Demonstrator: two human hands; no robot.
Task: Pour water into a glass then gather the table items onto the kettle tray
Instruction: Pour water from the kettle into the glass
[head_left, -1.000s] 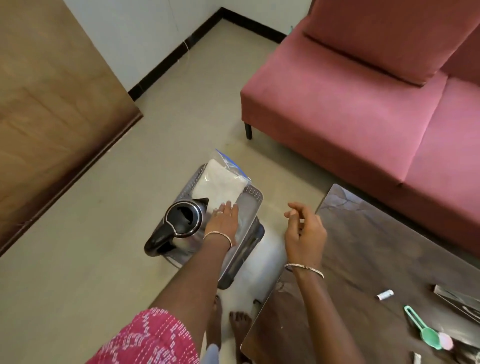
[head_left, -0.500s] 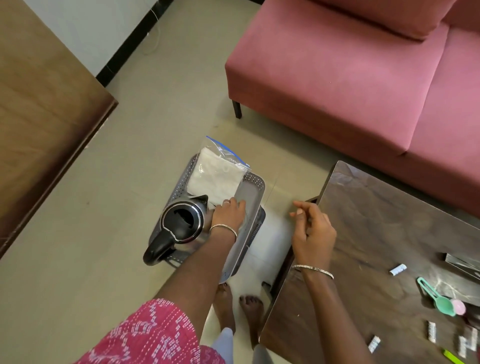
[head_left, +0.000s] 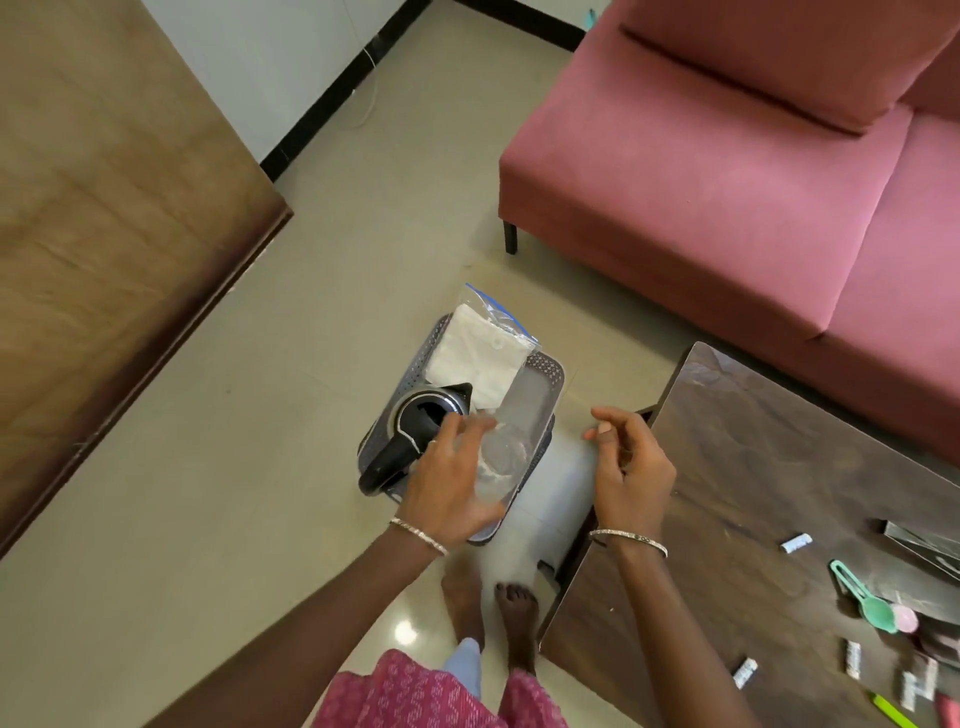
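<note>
- While the kettle (head_left: 415, 434) stands on the tray (head_left: 554, 372), my left hand (head_left: 447, 491) grips a clear glass (head_left: 503, 456) above it.
- My right hand (head_left: 631, 473) hangs loosely curled, holding nothing.

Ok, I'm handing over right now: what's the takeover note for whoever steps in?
Left hand: grips what looks like a clear glass over the tray; blurred.
Right hand: loosely curled, holds nothing, by the table edge.
Kettle stands in the tray, its top open, beside a white bag.
Done: no pour visible.
Left: pour water, then move the green spoon and small packets from table to tray.
</note>
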